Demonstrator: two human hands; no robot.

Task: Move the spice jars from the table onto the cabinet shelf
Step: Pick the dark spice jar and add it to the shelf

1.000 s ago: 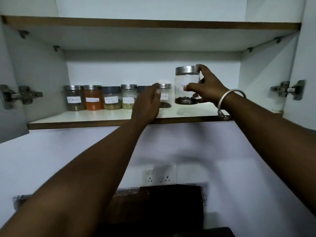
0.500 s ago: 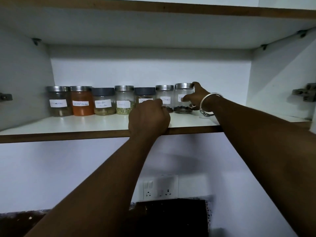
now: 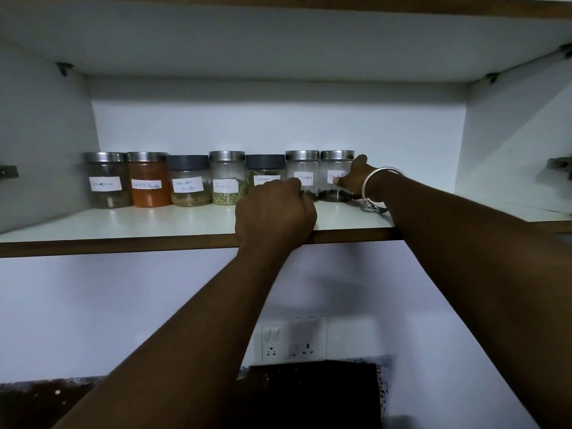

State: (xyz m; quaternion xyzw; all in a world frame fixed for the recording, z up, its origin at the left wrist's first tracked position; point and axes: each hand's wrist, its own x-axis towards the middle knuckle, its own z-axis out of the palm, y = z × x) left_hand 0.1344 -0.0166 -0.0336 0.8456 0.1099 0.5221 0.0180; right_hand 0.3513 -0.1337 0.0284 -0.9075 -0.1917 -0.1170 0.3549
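Note:
Several labelled spice jars stand in a row at the back of the white cabinet shelf [image 3: 139, 221]. The rightmost, a steel-lidded jar of black pepper [image 3: 331, 167], stands on the shelf beside the cloves jar [image 3: 302, 167]. My right hand [image 3: 356, 181], with a bangle at the wrist, grips the pepper jar, thumb on its label and a finger behind the lid. My left hand [image 3: 274, 212] rests on the shelf's front edge with its fingers curled, holding nothing, in front of the garam jar [image 3: 265, 168], whose lower part it hides.
Further left stand the fennel jar [image 3: 227, 178], coriander jar [image 3: 188, 181], orange chilli powder jar [image 3: 148, 181] and one more steel-lidded jar [image 3: 106, 181]. Bare shelf lies right of my right hand. A wall socket [image 3: 294, 342] and a dark countertop [image 3: 309, 394] are below.
My right hand lowered the pepper jar from the air onto the shelf beside the cloves jar. My left hand drew back from the jars to the shelf's front edge and curled.

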